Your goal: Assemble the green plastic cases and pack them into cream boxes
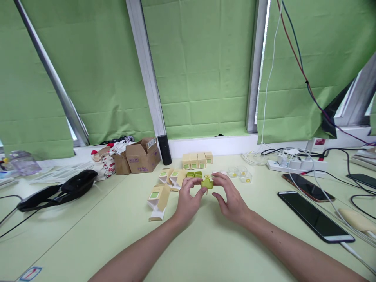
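Between my hands is a small yellow-green item (207, 183), rounded, with a little detail on top; its exact kind is too small to make out. My left hand (188, 199) pinches its left side between thumb and fingers. On the other side, my right hand (232, 197) is curved with thumb and fingers apart, its fingertips close to the item; whether they touch it I cannot tell. Just behind are two small green square trays (194, 174). Opened cream cartons (159, 197) lie left of my left hand. Clear plastic containers (245, 177) with yellow bits stand beyond my right hand.
Several closed cream cartons (197, 160) line the back. A cardboard box (143, 156) and a black cylinder (165, 150) stand left of them. Rightward lie a white-framed phone (314, 216), a dark phone (307, 187), a power strip (296, 166) and cables. A black pouch (73, 186) is far left.
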The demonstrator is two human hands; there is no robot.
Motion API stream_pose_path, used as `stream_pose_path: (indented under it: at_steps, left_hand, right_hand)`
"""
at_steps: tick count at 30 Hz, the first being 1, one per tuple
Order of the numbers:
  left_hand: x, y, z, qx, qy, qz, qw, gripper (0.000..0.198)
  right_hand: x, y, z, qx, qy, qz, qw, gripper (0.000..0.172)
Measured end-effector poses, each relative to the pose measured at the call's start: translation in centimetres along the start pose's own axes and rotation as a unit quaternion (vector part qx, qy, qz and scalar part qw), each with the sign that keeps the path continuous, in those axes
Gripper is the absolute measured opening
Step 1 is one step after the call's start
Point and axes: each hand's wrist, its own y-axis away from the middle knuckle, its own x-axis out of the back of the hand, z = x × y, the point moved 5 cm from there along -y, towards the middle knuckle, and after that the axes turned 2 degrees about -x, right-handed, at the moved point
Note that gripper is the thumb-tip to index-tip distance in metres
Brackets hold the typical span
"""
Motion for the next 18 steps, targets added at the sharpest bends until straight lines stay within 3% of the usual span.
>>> stream_pose_path:
  at_steps: [6, 14, 18]
  left_hand:
    - [-0.01, -0.31, -0.85, 0.038, 0.019, 0.006, 0.999, 0.024]
    - [-0.81, -0.03, -0.82, 0.098, 0.087, -0.042, 0.990, 0.038]
    - [-0.90, -0.01, -0.61, 0.087, 0.078, -0.057, 0.991, 0.042]
  right_hand:
    - [-0.16, 0.01, -0.08, -0.007, -0.004, -0.005, 1.000, 0.052]
    - [-0.44, 0.14, 0.14, -0.005, 0.023, -0.017, 1.000, 0.053]
    - [-0.51, 0.16, 0.45, -0.027, -0.001, -0.015, 1.000, 0.047]
